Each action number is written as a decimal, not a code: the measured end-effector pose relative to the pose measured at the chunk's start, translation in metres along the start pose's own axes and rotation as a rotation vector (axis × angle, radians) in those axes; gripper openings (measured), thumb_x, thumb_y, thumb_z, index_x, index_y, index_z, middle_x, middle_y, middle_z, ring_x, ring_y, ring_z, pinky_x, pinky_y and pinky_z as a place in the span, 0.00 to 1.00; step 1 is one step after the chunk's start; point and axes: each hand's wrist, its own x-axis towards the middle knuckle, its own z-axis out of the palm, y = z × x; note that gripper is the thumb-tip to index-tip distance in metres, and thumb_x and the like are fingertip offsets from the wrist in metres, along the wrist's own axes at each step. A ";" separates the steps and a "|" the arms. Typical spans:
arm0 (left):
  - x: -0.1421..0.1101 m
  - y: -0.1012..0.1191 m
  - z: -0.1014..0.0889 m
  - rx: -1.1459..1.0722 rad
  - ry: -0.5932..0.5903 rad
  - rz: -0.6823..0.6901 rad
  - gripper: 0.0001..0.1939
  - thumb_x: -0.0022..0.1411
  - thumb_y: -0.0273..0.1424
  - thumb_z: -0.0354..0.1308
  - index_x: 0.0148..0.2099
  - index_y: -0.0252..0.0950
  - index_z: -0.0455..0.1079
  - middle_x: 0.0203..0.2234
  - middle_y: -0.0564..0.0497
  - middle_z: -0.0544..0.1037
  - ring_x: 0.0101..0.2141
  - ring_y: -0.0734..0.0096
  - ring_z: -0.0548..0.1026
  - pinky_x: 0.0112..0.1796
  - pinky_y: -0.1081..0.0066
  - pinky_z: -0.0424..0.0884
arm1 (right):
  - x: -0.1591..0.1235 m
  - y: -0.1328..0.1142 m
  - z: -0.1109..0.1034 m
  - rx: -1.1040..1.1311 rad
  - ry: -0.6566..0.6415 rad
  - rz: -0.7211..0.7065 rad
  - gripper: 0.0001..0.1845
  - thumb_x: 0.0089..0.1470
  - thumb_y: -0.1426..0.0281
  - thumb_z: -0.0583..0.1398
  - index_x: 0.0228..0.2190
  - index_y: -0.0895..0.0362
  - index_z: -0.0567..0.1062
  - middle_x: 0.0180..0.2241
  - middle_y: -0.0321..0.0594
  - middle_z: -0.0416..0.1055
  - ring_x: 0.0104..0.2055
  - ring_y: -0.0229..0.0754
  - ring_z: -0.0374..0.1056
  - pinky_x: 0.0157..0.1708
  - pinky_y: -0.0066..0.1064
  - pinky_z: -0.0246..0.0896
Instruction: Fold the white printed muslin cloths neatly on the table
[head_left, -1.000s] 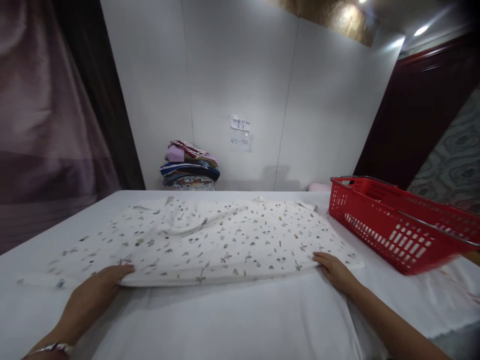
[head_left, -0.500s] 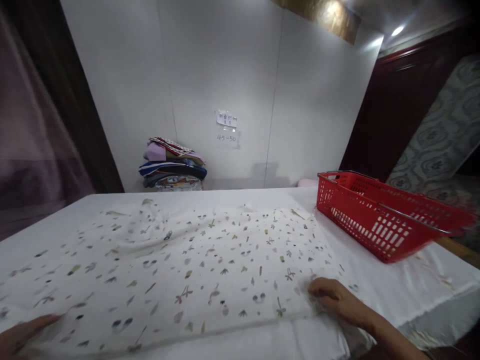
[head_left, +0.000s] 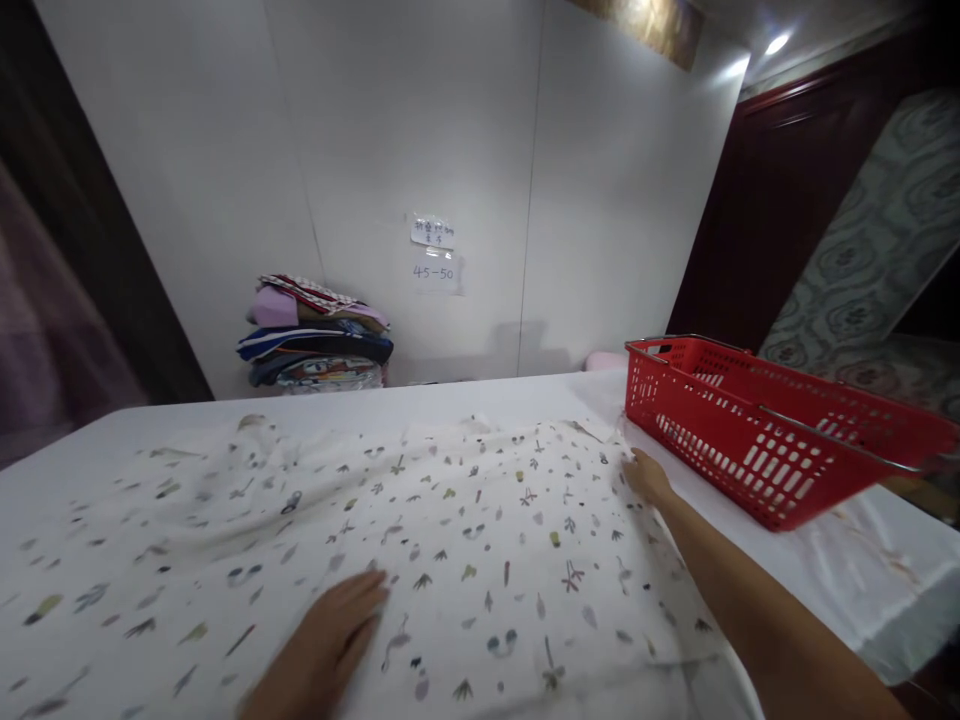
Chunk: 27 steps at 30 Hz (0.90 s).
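A large white cloth [head_left: 442,520] with small printed leaf and plant motifs lies spread over the table, rumpled toward its far left. My left hand [head_left: 322,635] rests low over its middle front, fingers extended toward the right and slightly blurred. My right arm reaches forward along the cloth's right side. At the cloth's far right edge, my right hand [head_left: 648,476] touches the fabric with fingers extended; its fingertips are small and partly hidden.
A red plastic basket [head_left: 739,440] with metal handles stands right of the cloth on the white-covered table [head_left: 82,445]. Folded textiles [head_left: 315,335] are stacked by the wall at the back left. Paper signs [head_left: 435,255] hang on the white wall.
My left hand has moved right from the cloth's front left onto its middle. My right hand has gone from the front edge to the far right edge. The view has shifted slightly.
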 end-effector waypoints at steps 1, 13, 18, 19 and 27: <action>-0.002 0.000 0.007 0.015 0.007 0.018 0.17 0.57 0.42 0.51 0.48 0.55 0.72 0.49 0.58 0.73 0.49 0.56 0.71 0.50 0.57 0.70 | 0.007 -0.001 0.000 -0.040 0.003 0.075 0.14 0.51 0.62 0.53 0.33 0.57 0.74 0.34 0.46 0.75 0.42 0.53 0.69 0.44 0.44 0.59; -0.012 -0.023 0.029 -0.038 0.113 0.061 0.23 0.55 0.40 0.53 0.53 0.65 0.63 0.50 0.59 0.72 0.48 0.54 0.72 0.46 0.52 0.73 | 0.037 -0.030 0.004 -0.077 0.010 0.195 0.10 0.49 0.69 0.52 0.28 0.60 0.71 0.30 0.47 0.73 0.35 0.46 0.69 0.34 0.34 0.58; 0.023 0.022 0.010 -0.323 -0.034 -0.273 0.16 0.58 0.48 0.50 0.45 0.55 0.73 0.48 0.58 0.74 0.49 0.55 0.72 0.50 0.56 0.70 | -0.011 -0.112 0.018 0.048 -0.050 -0.155 0.11 0.52 0.65 0.50 0.32 0.55 0.70 0.27 0.38 0.71 0.30 0.44 0.67 0.30 0.32 0.61; 0.034 0.039 0.006 -0.439 -0.117 -0.343 0.19 0.59 0.49 0.48 0.48 0.52 0.71 0.50 0.56 0.73 0.51 0.56 0.70 0.50 0.57 0.69 | -0.029 -0.133 0.023 0.065 -0.092 -0.231 0.10 0.53 0.65 0.50 0.31 0.52 0.69 0.26 0.36 0.71 0.30 0.43 0.67 0.31 0.32 0.61; 0.082 0.101 0.009 -1.308 -0.313 -0.589 0.37 0.66 0.47 0.19 0.58 0.36 0.61 0.51 0.44 0.71 0.49 0.66 0.72 0.42 0.66 0.72 | -0.177 -0.212 0.063 0.005 -0.537 -0.780 0.10 0.52 0.63 0.53 0.35 0.47 0.71 0.34 0.32 0.74 0.33 0.41 0.69 0.33 0.29 0.64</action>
